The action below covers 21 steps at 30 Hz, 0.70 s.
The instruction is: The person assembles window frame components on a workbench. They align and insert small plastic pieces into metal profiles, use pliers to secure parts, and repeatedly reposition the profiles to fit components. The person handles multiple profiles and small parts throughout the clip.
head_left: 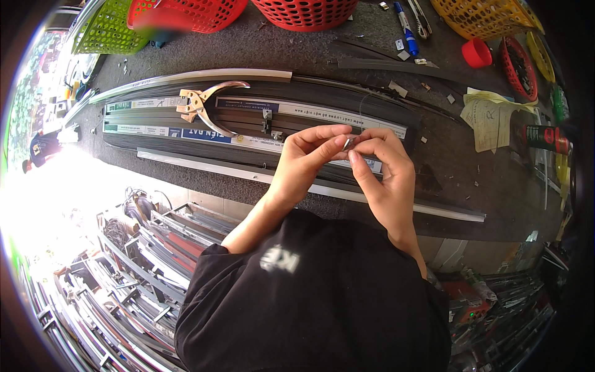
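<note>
- Hands meet above the middle of the bench (310,59), fingertips pressed together over one tiny piece
- Left hand (307,162) reaches in from the lower left, thumb and forefinger pinched on a small metal clip (349,143), the other fingers curled under
- Right hand (384,177) comes up from the lower right, its thumb and forefinger closed on the same clip from the other side, the remaining fingers folded toward the palm
- Clip sits between the two sets of fingertips, held clear of the bench, just over the long dark profiles (248,121); its exact shape is too small to tell
- Profiles lie side by side across the bench, with pale printed strips along them and a bare metal rail (204,166) on their near edge
- Pliers (201,105) rest on the profiles to the left of the hands, well apart from them, handles spread
- Two small metal fittings (268,121) sit on the profiles just left of the left fingertips
- Red baskets (304,12), a green basket (108,31) and a yellow basket (483,15) line the far edge
- Blue marker (407,31) lies beside the yellow one, a red cap (476,53) and folded papers (489,115) to the right
- Black sleeves (310,297) fill the lower middle, metal scrap (136,273) heaped below on the left
</note>
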Motion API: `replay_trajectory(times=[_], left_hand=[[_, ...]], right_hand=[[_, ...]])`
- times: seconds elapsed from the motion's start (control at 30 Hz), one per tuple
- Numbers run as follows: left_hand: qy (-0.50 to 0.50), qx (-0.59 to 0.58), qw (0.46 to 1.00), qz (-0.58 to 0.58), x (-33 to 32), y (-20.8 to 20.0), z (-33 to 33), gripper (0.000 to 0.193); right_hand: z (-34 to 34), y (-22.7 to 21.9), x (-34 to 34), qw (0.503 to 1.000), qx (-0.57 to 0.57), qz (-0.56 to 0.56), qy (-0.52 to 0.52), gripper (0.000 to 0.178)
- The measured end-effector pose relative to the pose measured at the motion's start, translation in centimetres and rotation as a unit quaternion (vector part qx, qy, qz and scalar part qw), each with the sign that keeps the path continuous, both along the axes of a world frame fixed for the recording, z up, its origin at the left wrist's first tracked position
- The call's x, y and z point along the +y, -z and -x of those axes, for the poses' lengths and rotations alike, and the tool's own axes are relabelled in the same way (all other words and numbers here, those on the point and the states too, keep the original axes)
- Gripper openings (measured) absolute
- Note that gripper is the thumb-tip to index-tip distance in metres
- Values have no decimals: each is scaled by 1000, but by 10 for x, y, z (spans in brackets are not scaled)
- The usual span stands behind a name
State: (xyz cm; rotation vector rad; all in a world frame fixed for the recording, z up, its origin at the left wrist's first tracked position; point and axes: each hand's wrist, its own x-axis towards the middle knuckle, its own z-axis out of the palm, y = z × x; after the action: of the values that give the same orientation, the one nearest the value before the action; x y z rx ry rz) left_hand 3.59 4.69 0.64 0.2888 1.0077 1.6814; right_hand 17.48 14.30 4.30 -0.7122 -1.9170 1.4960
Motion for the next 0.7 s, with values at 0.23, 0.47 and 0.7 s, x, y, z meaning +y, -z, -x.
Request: replay_trajectory(times=[0.23, 0.47, 0.7], left_hand=[[-107, 185, 977, 2, -1, -12, -12, 34], [-141, 649, 742, -92, -2, -24, 0, 32], [-81, 321, 937, -114, 0, -17, -13, 36]], right_hand=[[2, -4, -1, 1000, -16, 9, -3, 7], [0, -9, -6, 997, -43, -71, -12, 10], [-8, -25, -5, 994, 48, -24, -94, 6]])
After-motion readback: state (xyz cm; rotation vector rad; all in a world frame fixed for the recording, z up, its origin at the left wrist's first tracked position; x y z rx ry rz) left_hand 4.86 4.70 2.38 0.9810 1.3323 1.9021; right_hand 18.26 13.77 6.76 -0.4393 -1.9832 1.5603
